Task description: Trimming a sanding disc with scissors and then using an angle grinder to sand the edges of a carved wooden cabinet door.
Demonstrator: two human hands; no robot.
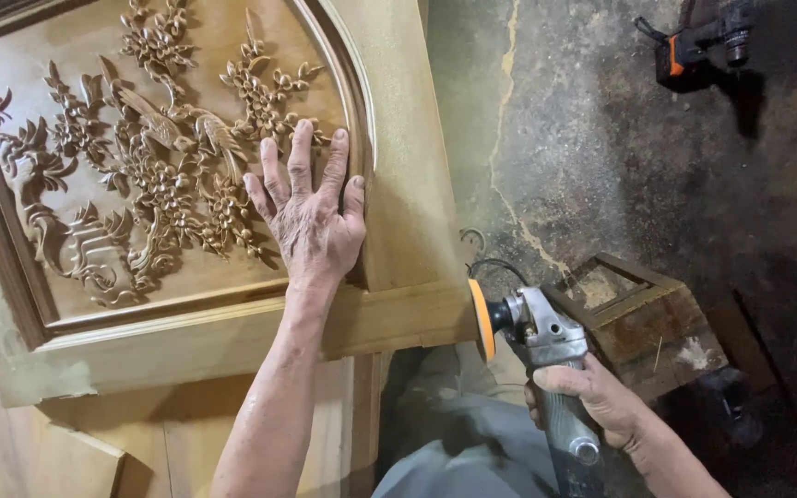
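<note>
My left hand [308, 212] lies flat, fingers spread, on a carved wooden panel [149, 184] with raised flowers, leaves and birds inside a moulded frame [232, 327]. The hand rests near the panel's right curved moulding. My right hand [597, 397] grips the grey handle of an angle grinder [546, 355] fitted with an orange sanding disc [481, 318]. The disc sits right at the frame's lower right end; I cannot tell whether it touches the wood.
A small wooden box [648, 318] stands on the dark, cracked concrete floor [601, 138] just right of the grinder. An orange and black power tool [698, 46] lies at the top right. More light wooden boards [76, 452] lie below the panel.
</note>
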